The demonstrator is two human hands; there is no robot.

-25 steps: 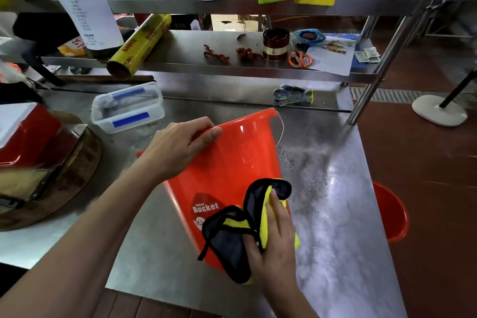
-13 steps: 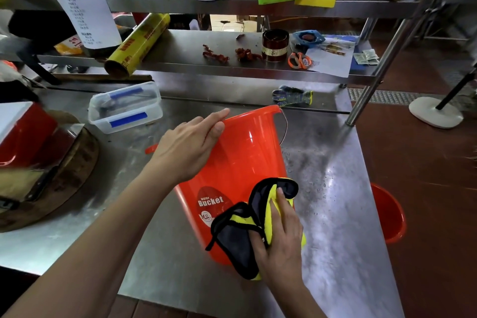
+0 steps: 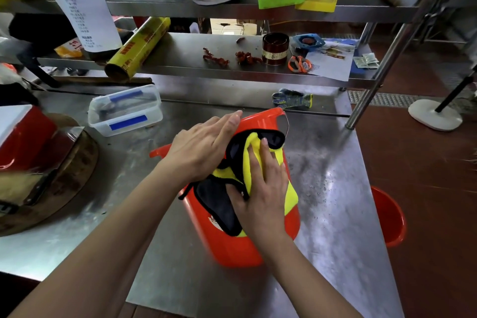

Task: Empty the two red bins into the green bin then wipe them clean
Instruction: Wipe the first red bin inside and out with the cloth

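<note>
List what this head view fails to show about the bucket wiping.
- Inside of the red plastic bucket on the steel table: faces away, so its cleanliness is unknown.
- Its printed label: covered by the yellow and black cloth and right hand.
- Second red bucket on the floor: cut off by the table edge.
- Green bin: not in view.
- Left hand thumb: hidden.

**Cloth pressed to a red bin on a steel table**

A red bin [image 3: 247, 245] lies tilted on a steel table [image 3: 335, 201]. The right hand [image 3: 263, 193] presses a yellow-and-black cloth [image 3: 258, 152] against its side; the left hand [image 3: 204, 147] rests flat near its rim. A second red bin [image 3: 388, 217] sits on the floor beside the table.
</note>
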